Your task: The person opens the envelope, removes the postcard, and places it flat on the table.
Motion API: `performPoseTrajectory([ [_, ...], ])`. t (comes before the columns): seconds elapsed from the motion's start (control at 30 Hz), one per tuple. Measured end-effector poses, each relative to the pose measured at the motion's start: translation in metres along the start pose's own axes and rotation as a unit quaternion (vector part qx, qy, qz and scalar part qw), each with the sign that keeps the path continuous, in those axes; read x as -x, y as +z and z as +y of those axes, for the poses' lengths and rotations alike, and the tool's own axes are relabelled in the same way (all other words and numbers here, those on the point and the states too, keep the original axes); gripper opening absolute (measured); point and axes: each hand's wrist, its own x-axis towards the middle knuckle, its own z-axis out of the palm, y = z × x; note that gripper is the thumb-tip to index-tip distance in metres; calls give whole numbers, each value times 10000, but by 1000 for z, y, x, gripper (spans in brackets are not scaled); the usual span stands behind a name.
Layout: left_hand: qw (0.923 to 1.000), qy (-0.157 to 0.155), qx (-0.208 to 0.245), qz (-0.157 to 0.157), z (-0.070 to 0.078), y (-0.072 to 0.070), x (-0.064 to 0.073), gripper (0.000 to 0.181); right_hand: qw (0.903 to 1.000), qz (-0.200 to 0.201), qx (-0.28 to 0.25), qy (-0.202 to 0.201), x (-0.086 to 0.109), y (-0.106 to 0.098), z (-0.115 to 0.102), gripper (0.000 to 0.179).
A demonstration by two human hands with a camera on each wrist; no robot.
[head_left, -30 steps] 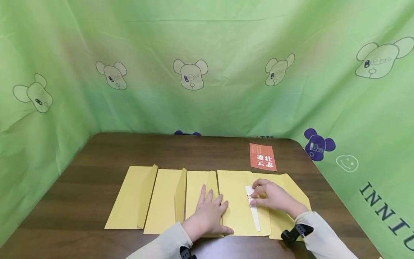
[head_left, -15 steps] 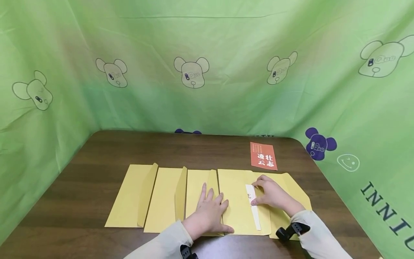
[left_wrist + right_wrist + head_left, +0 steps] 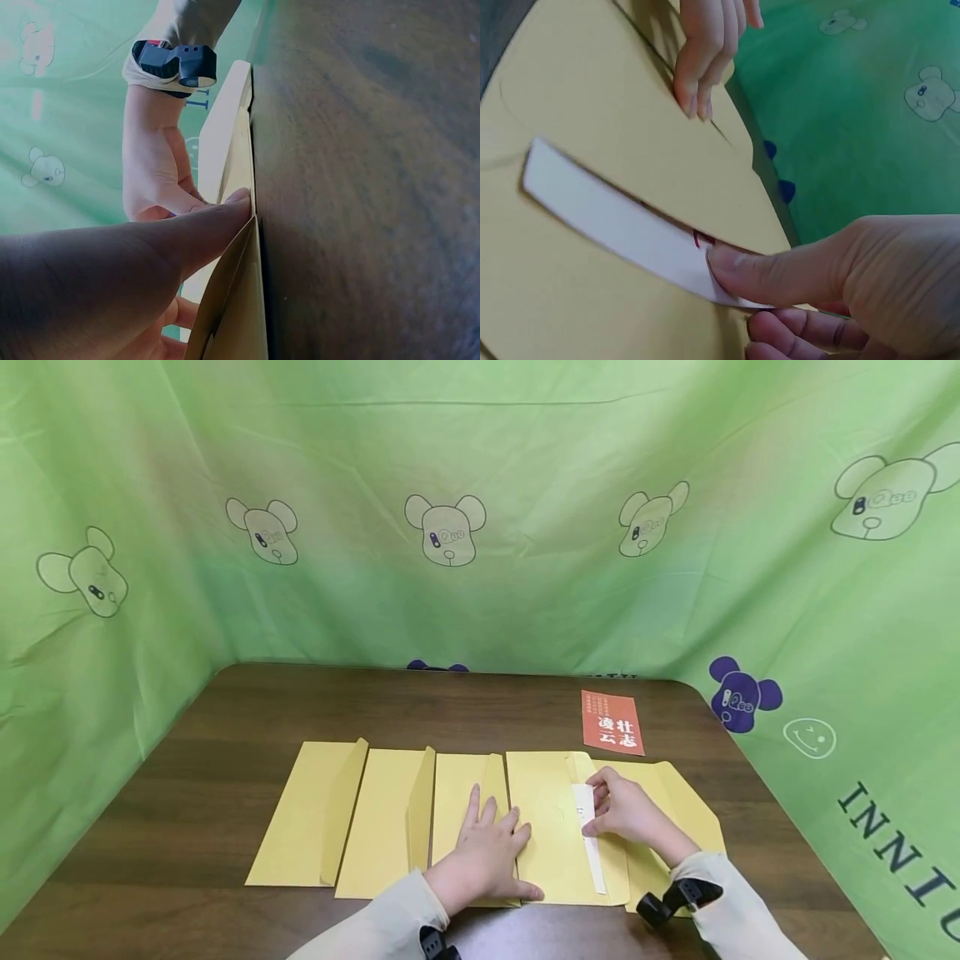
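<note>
- Envelopes in yellow lie in a row across the tabletop point(image 3: 450, 706), where the person appears to be midway through inserting or withdrawing a white card point(image 3: 619, 217); a single moment does not tell which.
- White card in question sticks out as a narrow strip from the mouth of the fourth envelope point(image 3: 543, 827), counting from the tabletop's left edge; a trace of red print shows beside the thumb.
- Right hand point(image 3: 630, 810) pinches the strip's exposed side, thumb on its face, the other fingers curled and partly hidden behind.
- Left hand point(image 3: 483, 852) rests with fingers spread apart across the third envelope point(image 3: 453, 810), its thumb reaching onto the fourth, apparently to steady both.
- Red card point(image 3: 612, 722) with white characters lies beyond the row, near the tabletop's far edge and toward its far right corner, touched by neither hand.
- Fifth envelope point(image 3: 693, 814), closest to the tabletop's right edge, lies partly beneath the right forearm.
- Next move seems to call for a straight, even slide of the white card square to the mouth, with the envelope pinned flat; a skewed push or pull could snag a corner or crease the paper.
</note>
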Motion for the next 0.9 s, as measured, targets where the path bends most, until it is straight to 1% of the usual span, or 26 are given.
performPoseTrajectory([
  [0.1,10000,-15,-42,-26,-1,-1,0,88,9999,65,7,92,-1,2,-1,70],
  [0.27,10000,-30,-62,-69,-1,-2,1,88,9997,59,-32,248,0,5,-3,71],
  [0.4,10000,-25,-24,-79,0,-3,1,88,9981,30,-422,445,4,8,-3,72],
  [0.57,10000,-34,2,-42,1,-3,0,88,9933,3,-1056,469,8,10,-3,73],
  [0.7,10000,-43,-22,-32,1,-2,0,87,9900,72,-1331,459,10,12,-3,72],
  [0.9,10000,-39,-10,-38,2,2,-2,87,9866,113,-1577,404,14,16,0,70],
])
